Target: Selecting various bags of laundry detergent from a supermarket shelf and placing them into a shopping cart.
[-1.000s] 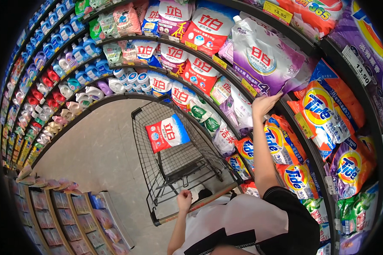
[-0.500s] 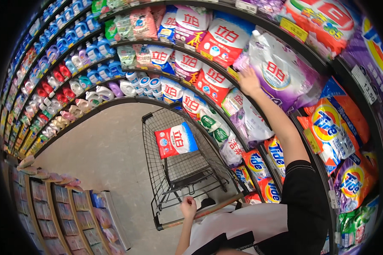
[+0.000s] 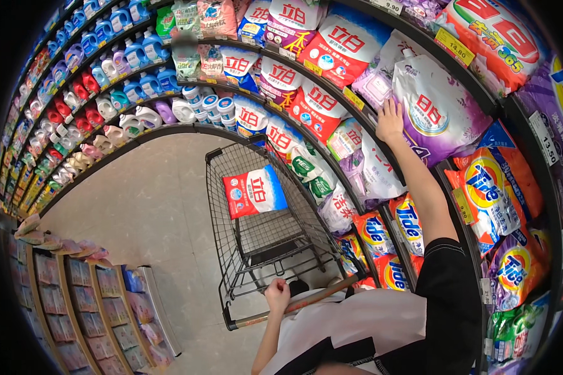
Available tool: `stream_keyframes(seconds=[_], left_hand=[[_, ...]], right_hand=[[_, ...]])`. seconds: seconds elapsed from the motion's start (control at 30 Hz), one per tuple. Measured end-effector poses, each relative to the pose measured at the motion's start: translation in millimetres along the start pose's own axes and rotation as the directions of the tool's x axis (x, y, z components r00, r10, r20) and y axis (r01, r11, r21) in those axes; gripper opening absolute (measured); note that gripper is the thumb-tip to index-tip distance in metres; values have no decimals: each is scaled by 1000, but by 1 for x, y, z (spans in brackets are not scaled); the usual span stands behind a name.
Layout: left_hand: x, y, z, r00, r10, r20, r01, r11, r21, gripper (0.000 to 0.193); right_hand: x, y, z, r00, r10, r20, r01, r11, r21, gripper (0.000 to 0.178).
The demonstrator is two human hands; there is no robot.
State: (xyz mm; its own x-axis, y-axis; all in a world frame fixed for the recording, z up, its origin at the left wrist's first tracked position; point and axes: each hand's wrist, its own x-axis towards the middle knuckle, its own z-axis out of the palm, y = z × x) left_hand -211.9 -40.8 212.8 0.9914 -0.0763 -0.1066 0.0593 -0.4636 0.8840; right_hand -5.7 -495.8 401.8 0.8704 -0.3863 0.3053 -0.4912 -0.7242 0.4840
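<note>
My right hand (image 3: pixel 391 122) reaches to the shelf on the right, its fingers stretched out and spread. It rests against the left side of a large white and purple laundry detergent bag (image 3: pixel 453 103) with a capped spout. Next to its fingertips is a smaller lilac detergent bag (image 3: pixel 376 86). My left hand (image 3: pixel 277 294) is curled in a loose fist above the wooden handle (image 3: pixel 313 303) of a black wire shopping cart (image 3: pixel 216 206); nothing shows in it. A red, white and blue bag of washing powder (image 3: pixel 255 191) lies in the cart.
Curved shelves of detergent bags run along the right, with orange bags (image 3: pixel 481 187) below my forearm. Bottles, such as blue ones (image 3: pixel 151 47), fill the shelves at the far left. A low rack of small packs (image 3: pixel 81 312) stands at the lower left, beside the grey floor (image 3: pixel 162 181).
The whole view has shifted slightly. More of the lilac bag now shows between the shelf edge and the large bag. My right hand stays at the large bag's left side; my left fist stays near the handle.
</note>
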Motion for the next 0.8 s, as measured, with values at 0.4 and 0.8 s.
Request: stream_keyframes(seconds=[0.4,0.8], left_hand=[[-5,9,5,951,86,298,-178,939,294,9],[-13,8,10,956,23,293,-163,871,463,10]], right_hand=[[-306,-98,28,884,-316,345,-185,442,878,62],[-388,-104,53,800,-145,582,-586,20,810,21]])
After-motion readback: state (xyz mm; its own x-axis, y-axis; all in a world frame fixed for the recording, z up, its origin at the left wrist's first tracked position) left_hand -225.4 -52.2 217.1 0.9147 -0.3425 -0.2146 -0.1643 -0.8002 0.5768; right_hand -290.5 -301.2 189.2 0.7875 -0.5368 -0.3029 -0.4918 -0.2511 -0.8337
